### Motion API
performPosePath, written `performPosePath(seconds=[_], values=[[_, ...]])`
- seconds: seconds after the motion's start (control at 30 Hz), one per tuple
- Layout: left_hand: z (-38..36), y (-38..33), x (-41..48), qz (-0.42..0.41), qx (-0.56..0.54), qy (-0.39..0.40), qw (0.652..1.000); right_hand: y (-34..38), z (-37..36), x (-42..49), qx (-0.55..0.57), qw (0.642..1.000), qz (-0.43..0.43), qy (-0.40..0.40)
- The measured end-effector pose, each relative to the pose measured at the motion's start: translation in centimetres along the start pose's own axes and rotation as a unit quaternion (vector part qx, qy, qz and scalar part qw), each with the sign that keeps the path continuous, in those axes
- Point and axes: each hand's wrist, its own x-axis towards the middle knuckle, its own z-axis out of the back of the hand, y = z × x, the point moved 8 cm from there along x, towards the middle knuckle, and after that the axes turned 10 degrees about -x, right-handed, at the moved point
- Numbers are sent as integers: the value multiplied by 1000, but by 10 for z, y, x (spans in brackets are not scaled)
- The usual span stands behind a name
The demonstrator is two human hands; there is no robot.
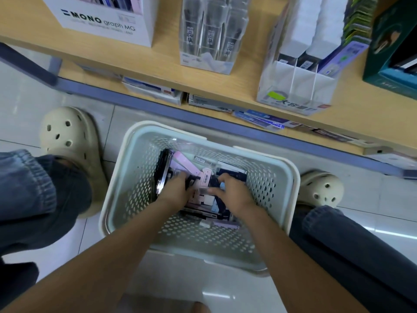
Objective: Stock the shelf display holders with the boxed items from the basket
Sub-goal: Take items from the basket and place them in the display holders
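I am looking straight down at a pale tiled floor (372, 199) and the front edge of a wooden shelf (225, 86) that crosses the top of the view. My legs, in dark jeans (33, 199), come in from both sides, and a cream clog (70, 141) shows on each foot.

A pale perforated basket (126, 177) stands on the floor between my feet, just in front of the shelf.

On the shelf, from left to right, stand a white carton printed MONO graph MG (101, 21), a clear acrylic holder (209, 35) with dark upright items in it, a clear divided holder (293, 86) with white packs stacked behind its front slots, and a dark green box (394, 53) at the far right.

The boxed items (206, 177) lie in a loose heap on the basket floor: pink, dark navy and black cartons overlapping at odd angles.

Both my forearms reach down into the basket. My left hand (176, 190) rests on the left of the heap, its fingertips buried among the boxes. My right hand (232, 193) sits just beside it, with fingers and thumb bent over a dark carton. I cannot tell whether either hand has actually closed on a box.
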Motion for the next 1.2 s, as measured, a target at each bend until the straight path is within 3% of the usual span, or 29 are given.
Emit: performPosePath(seconds=[0.23,0.43,0.67,1.2], values=[[15,-11,-23,18,-140,-26,990,16,31,-8,47,996,27,-64],[24,-25,-56,-11,-316,-14,949,39,48,-29,210,974,50,-71],[41,-62,-102,-61,-343,27,937,75,75,-63,293,951,69,-75],[104,-117,-176,-158,-273,-8,949,115,148,-131,273,942,145,-130]])
